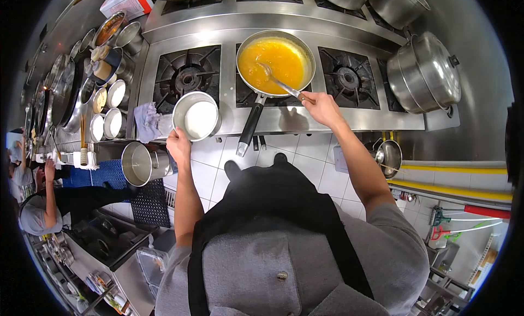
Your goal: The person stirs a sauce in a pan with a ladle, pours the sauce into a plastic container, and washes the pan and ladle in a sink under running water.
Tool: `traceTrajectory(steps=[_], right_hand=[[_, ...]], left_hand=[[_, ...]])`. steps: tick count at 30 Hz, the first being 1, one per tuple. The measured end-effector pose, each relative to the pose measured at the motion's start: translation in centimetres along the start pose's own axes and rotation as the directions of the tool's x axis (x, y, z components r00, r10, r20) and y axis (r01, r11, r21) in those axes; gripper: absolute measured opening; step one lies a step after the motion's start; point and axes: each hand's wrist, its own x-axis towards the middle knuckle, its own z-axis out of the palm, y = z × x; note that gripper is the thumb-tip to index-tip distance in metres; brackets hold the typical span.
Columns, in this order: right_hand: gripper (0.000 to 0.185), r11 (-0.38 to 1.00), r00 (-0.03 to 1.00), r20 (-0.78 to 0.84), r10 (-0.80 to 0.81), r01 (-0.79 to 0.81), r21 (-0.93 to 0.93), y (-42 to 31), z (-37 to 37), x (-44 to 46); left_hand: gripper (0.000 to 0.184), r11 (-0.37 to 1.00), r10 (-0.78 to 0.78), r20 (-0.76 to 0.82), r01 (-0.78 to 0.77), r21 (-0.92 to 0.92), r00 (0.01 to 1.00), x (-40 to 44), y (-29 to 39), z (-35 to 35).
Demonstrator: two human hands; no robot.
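Note:
A pan (311,74) of yellow-orange liquid (278,59) stands on the middle front burner, its black handle (251,125) pointing toward me. My right hand (323,108) is closed round the handle of a metal ladle (281,84), whose bowl dips into the liquid. My left hand (179,145) grips the rim of a round metal container (214,131) with white contents (201,119). That container is held at the stove's front edge, left of the pan handle, and does not touch the pan.
Bare burners (188,77) (348,75) flank the pan. A lidded steamer pot (423,73) stands at the right. A cloth (146,122) lies left, near containers of white contents (115,93). An empty pot (136,164) is below it. Another person (41,212) is at the far left.

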Motion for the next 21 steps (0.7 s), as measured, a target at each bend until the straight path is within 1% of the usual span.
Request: traceTrajectory(steps=[2, 3, 6, 7, 9, 11, 12, 13, 15, 16, 18, 19, 21], right_hand=[[0.032, 0.998, 1.0, 0.012, -0.029, 0.029, -0.064, -1.2, -1.7, -1.2], [0.032, 0.997, 1.0, 0.01, -0.028, 0.028, -0.065, -1.5, -2.6, -1.5], [0.037, 0.934, 0.994, 0.092, -0.061, 0.089, -0.347, -1.9, -6.7, -2.3], [0.036, 0.899, 0.992, 0.117, -0.038, 0.085, -0.429, -3.3, -8.7, -2.7], [0.035, 0.789, 0.995, 0.102, -0.025, 0.082, -0.609, -4.1, -11.5, -2.0], [0.035, 0.672, 0.997, 0.032, -0.07, 0.071, -0.737, -5.0, -13.4, -1.0], [0.035, 0.643, 0.997, 0.041, -0.061, 0.07, -0.763, -5.4, -14.1, -0.1], [0.033, 0.643, 0.998, -0.005, -0.064, 0.037, -0.765, -5.3, -14.2, 0.8], [0.032, 0.654, 0.99, -0.06, -0.127, 0.038, -0.755, -3.8, -13.6, 2.9], [0.032, 0.654, 0.99, -0.061, -0.13, 0.04, -0.756, -2.7, -13.1, 3.9], [0.031, 0.742, 0.972, -0.163, -0.17, 0.018, -0.67, -0.6, -11.6, 5.4], [0.031, 0.741, 0.972, -0.162, -0.172, 0.019, -0.671, 0.1, -10.7, 5.6], [0.03, 0.758, 0.96, -0.223, -0.167, -0.02, -0.652, 1.0, -9.4, 5.2]], left_hand=[[0.044, 1.0, -0.001, 0.009, 0.001, -0.007, 1.0, 0.0, 0.1, 0.0], [0.044, 1.0, -0.001, 0.01, 0.001, -0.009, 1.0, -0.1, 0.3, -0.1], [0.044, 1.0, 0.01, 0.015, -0.01, -0.016, 1.0, -0.2, 0.6, -0.3], [0.044, 1.0, 0.011, 0.016, -0.011, 0.0, 1.0, -0.1, 0.5, -0.2], [0.044, 1.0, 0.018, 0.023, -0.018, 0.02, 1.0, 0.1, 0.1, -0.1], [0.044, 1.0, 0.01, 0.016, -0.01, 0.013, 1.0, 0.2, -0.3, 0.1], [0.044, 1.0, 0.014, 0.018, -0.015, 0.014, 1.0, 0.2, -0.2, 0.1], [0.044, 1.0, 0.027, 0.007, -0.027, 0.007, 1.0, 0.1, -0.1, 0.1], [0.044, 0.999, 0.039, -0.006, -0.039, -0.001, 0.999, 0.2, -0.4, 0.2], [0.044, 0.999, 0.035, 0.002, -0.035, -0.009, 0.999, 0.3, -0.6, 0.3], [0.044, 0.999, 0.028, 0.006, -0.028, -0.017, 1.0, 0.3, -1.0, 0.3], [0.044, 1.0, 0.012, 0.018, -0.012, -0.01, 1.0, 0.3, -0.8, 0.2], [0.044, 1.0, -0.003, 0.03, 0.003, -0.004, 1.0, 0.2, -0.4, 0.2]])
